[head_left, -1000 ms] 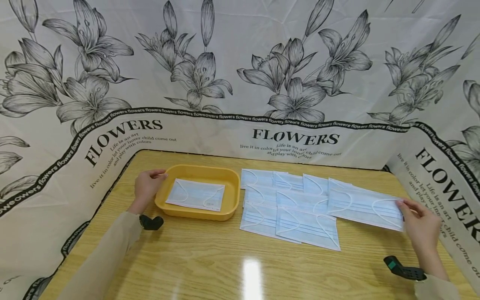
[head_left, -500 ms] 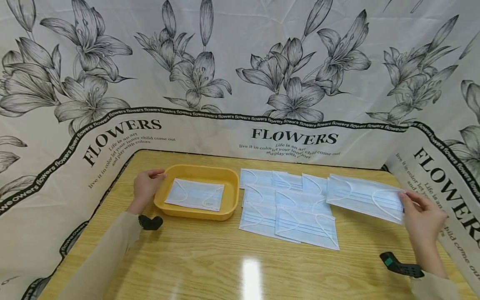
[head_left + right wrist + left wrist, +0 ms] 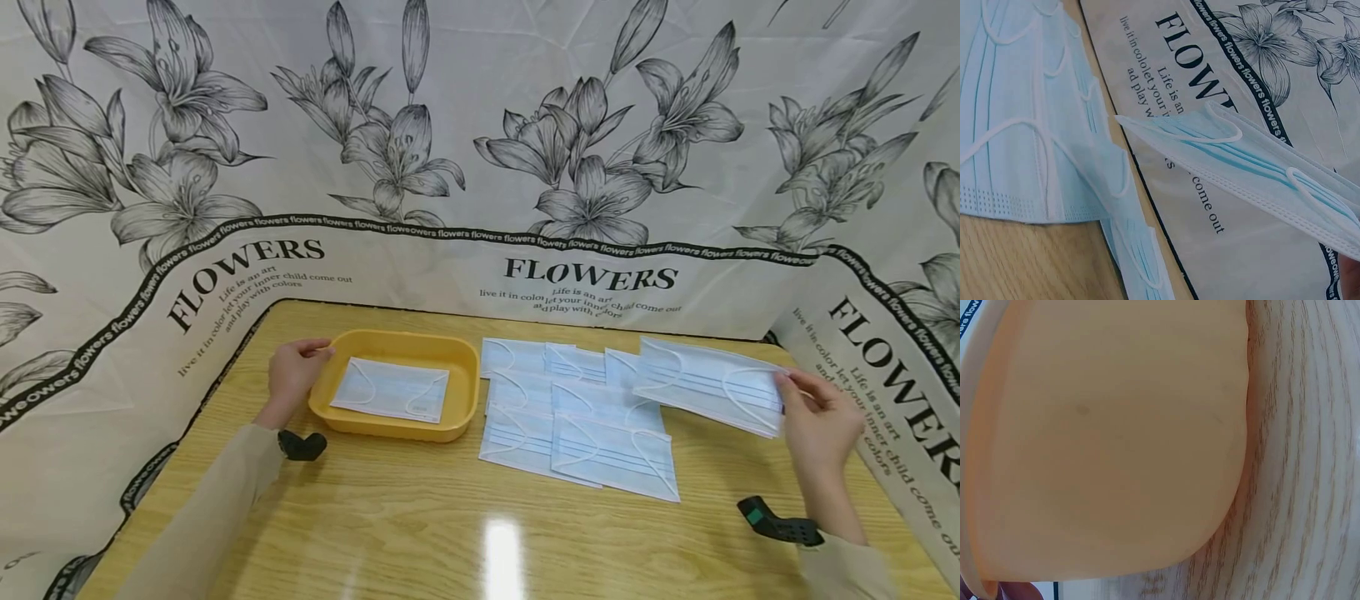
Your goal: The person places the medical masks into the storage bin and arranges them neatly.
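My right hand pinches the right end of a light blue face mask and holds it in the air above the table; the right wrist view shows that mask hanging over the others. Several more blue masks lie flat and overlapping in the middle of the wooden table. At the left, a yellow tray holds one mask. My left hand grips the tray's left rim. The tray's yellow wall fills the left wrist view.
A flower-printed cloth with "FLOWERS" lettering walls the table on the back and both sides. The wooden tabletop stretches bare toward me. Black wrist-camera mounts sit at both wrists.
My right hand has lifted the mask off the pile and carried it up and to the left. The left hand and the tray have stayed put.
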Demonstrator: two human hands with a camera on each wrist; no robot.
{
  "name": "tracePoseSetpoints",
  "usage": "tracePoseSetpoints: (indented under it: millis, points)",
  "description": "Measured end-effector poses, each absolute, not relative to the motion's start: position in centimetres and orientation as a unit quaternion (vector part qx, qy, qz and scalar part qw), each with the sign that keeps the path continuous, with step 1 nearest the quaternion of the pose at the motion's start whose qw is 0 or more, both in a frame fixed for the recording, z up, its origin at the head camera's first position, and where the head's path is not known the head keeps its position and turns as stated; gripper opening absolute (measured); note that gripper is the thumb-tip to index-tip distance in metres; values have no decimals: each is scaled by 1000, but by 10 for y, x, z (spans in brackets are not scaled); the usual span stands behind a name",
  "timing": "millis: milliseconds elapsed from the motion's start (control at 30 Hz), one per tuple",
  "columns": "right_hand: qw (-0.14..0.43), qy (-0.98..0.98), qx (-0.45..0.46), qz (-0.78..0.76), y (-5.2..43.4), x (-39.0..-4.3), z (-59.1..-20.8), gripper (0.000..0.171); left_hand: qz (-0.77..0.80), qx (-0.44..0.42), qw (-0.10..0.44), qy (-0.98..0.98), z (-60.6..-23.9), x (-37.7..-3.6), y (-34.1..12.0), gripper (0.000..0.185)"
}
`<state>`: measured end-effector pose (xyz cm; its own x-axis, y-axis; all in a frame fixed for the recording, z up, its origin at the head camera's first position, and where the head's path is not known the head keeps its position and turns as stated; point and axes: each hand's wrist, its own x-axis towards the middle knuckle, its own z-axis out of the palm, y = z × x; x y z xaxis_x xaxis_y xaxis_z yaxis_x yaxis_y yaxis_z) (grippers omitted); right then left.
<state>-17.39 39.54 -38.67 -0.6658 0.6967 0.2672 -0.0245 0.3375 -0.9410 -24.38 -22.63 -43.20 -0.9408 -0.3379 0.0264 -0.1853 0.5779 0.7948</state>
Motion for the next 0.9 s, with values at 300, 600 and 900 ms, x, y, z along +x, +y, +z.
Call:
tracePoseSetpoints:
  millis: [300,600,900]
  points:
    - [347,-748,-201,528,377,-181,-389,12,-437,147,89,-883,-433,-244,-228,33]
    - [348,-742,-176,545,357,-188,-397,9,-435,149,92,-883,-433,-244,-227,32]
    - [342,-763,-158,525,336,-191,-400,13,-429,151,98,-885,-432,-243,-226,32]
